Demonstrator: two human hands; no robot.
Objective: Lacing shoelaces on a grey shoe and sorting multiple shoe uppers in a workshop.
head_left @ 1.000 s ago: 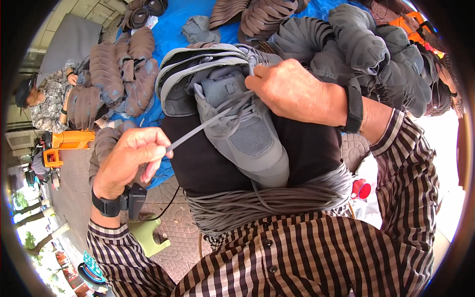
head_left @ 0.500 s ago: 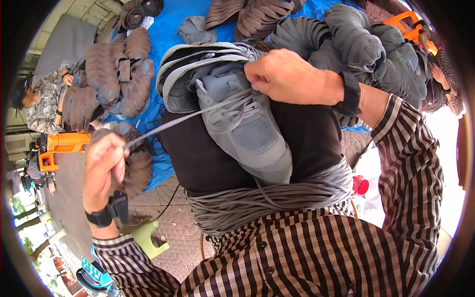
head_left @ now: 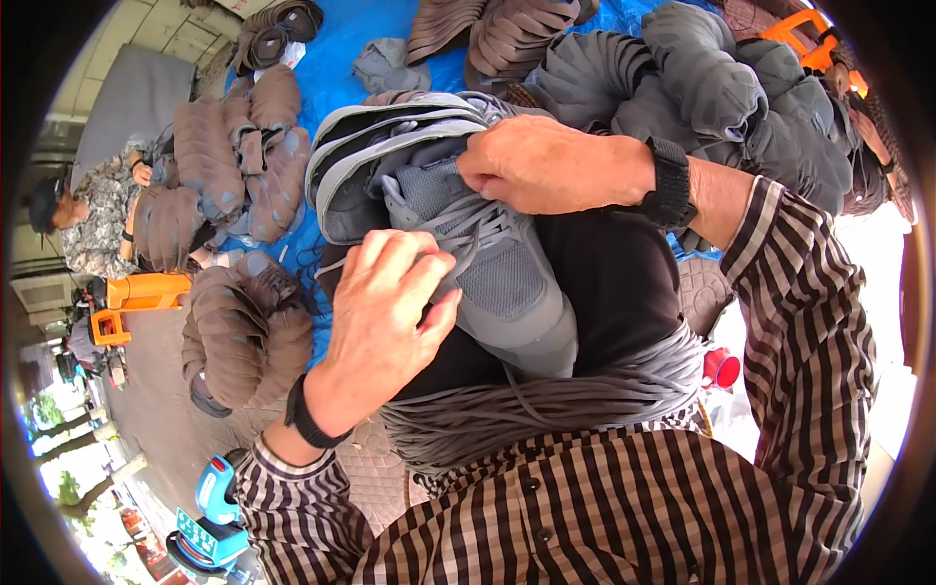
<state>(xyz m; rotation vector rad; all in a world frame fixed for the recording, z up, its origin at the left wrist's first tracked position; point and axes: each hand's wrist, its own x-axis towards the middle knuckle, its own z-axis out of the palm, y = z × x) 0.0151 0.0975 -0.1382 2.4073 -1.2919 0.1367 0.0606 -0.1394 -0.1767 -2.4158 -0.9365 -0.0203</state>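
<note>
A grey shoe upper (head_left: 517, 307) rests on my dark-clad lap, toe toward me, with grey shoelace (head_left: 478, 237) crossing its eyelets. Several more grey uppers (head_left: 336, 161) are stacked against it at the back left. My right hand (head_left: 546, 164) is closed at the upper's right eyelet edge; its fingertips are partly hidden. Over the left side of the lacing, my left hand (head_left: 385, 317) has its fingers curled, with a loop of lace running to the thumb and forefinger. A thick bundle of grey laces (head_left: 546, 395) lies across my waist.
Brown uppers (head_left: 210, 161) are piled on a blue sheet (head_left: 331, 58) at the left, grey ones (head_left: 702, 88) at the right. A person (head_left: 93, 219) sits at the far left near an orange stool (head_left: 146, 291). A red cup-like object (head_left: 720, 368) is by my right side.
My left hand has come in from the far left to the lacing, and the stretched lace has gone slack. My right hand has shifted slightly left and down.
</note>
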